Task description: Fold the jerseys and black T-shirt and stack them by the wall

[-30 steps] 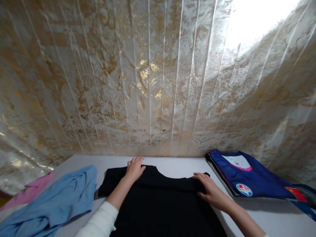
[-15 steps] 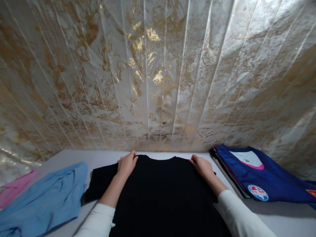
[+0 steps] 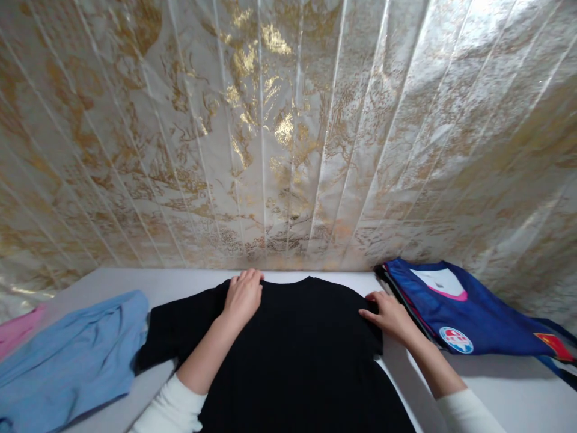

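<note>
A black T-shirt [image 3: 306, 355] is spread out in front of me, its collar toward the wall. My left hand [image 3: 244, 294] rests on its shoulder left of the neckline, fingers stretched over the top edge. Over on the other shoulder, near the short sleeve, my right hand [image 3: 388, 314] touches the fabric with thumb and fingers apart. The shirt's left sleeve lies extended beside a light blue garment [image 3: 85, 349]. The bottom of the shirt is out of frame.
A stack of folded clothes with a dark blue shirt [image 3: 491, 319] on top lies at the right. Part of a pink garment [image 3: 20, 331] shows at the far left. Behind the white table [image 3: 121, 279] rises a shiny gold-patterned covering [image 3: 288, 150].
My right hand has let go of the shoulder edge and moved outward to the sleeve. My left hand has gone from pinching the shoulder to lying over it. The view has shifted slightly.
</note>
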`<state>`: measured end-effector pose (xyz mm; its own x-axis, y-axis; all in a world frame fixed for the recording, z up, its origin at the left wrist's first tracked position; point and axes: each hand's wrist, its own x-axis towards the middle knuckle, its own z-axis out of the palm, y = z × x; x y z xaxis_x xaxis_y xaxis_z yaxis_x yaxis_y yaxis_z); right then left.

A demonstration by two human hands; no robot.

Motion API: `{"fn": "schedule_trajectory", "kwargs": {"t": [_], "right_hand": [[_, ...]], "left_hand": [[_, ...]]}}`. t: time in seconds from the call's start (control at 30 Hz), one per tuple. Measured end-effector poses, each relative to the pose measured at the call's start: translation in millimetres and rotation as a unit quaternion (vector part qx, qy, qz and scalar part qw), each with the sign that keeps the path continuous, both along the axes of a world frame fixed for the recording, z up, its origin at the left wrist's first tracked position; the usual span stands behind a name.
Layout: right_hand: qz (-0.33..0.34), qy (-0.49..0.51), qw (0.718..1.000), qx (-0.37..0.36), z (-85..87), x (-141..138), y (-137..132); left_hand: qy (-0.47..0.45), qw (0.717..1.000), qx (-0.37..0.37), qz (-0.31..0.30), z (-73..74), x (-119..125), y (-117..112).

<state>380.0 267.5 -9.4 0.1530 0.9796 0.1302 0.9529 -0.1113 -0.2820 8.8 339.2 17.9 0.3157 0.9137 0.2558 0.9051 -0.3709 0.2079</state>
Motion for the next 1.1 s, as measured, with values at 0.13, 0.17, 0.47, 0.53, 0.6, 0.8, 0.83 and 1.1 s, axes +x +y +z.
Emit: {"fn": "schedule_trajectory", "kwargs": {"t": [0.13,0.17,0.47,0.53,0.6,0.8,0.83,1.1], "right_hand": [[0.023,0.028,0.999,0.020,3.6,-2,0],[0.027,0.035,0.999,0.027,8.0,0,3],[-0.088,-0.033,0.995,0.018,21.0,20,18],[-0.087,-0.050,0.995,0.011,12.8,12,19],[-0.078,-0.064,0.995,0.018,9.4,4,19],[0.010,-0.092,0.992,0.083,18.2,-44,10],[0.043,-0.089,0.991,0.087,15.7,-60,7],[0.074,-0.031,0.997,0.011,-28.3,-103,22]], "left_hand": [[0.003,0.992,-0.043,-0.122,-14.2,27,-19],[0.004,0.990,-0.048,-0.133,-19.2,30,-21],[-0.001,0.992,-0.036,-0.122,-37.9,29,-16],[-0.004,0.992,-0.029,-0.119,-36.8,29,-16],[-0.009,0.992,-0.020,-0.121,-33.8,30,-17],[-0.020,0.982,-0.004,-0.188,-24.5,40,-29],[-0.017,0.979,-0.011,-0.203,-25.2,42,-31],[0.005,0.975,-0.040,-0.218,-36.1,48,-34]]}}
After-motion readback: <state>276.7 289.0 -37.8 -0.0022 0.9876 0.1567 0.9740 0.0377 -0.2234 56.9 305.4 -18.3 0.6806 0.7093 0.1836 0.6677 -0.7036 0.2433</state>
